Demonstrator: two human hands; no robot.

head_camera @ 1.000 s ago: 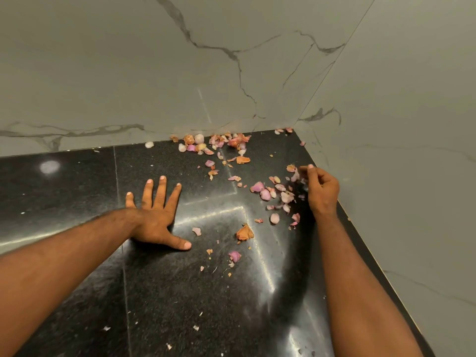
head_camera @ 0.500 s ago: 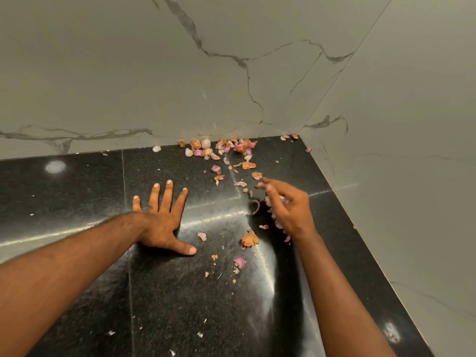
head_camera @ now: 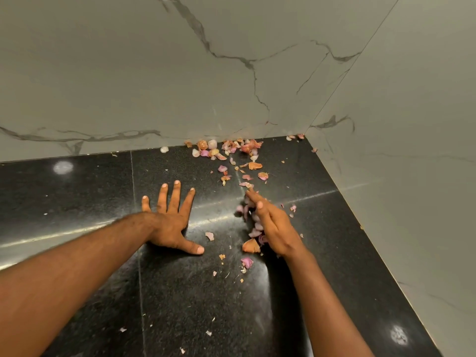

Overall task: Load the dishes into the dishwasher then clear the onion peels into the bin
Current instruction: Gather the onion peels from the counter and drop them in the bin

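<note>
Peels (head_camera: 226,150) lay scattered across the countertop (head_camera: 90,191), thickest by the wall; right hand (head_camera: 273,225), fingers straight, swept some; left hand (head_camera: 170,222) lay flat, spread; light flakes risked slipping past the fingers.

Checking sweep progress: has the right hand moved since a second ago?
Yes. The right hand has swept leftward from the grey marble side wall toward the flat left hand.

Black speckled stone countertop (head_camera: 180,292): polished, glossy, streaked glare. Behind and right of it, grey-veined white marble-look wall panels (head_camera: 128,73): smooth, soft sheen. On the countertop's far corner, pink and orange onion peels (head_camera: 231,150): thin, papery, dry.
</note>
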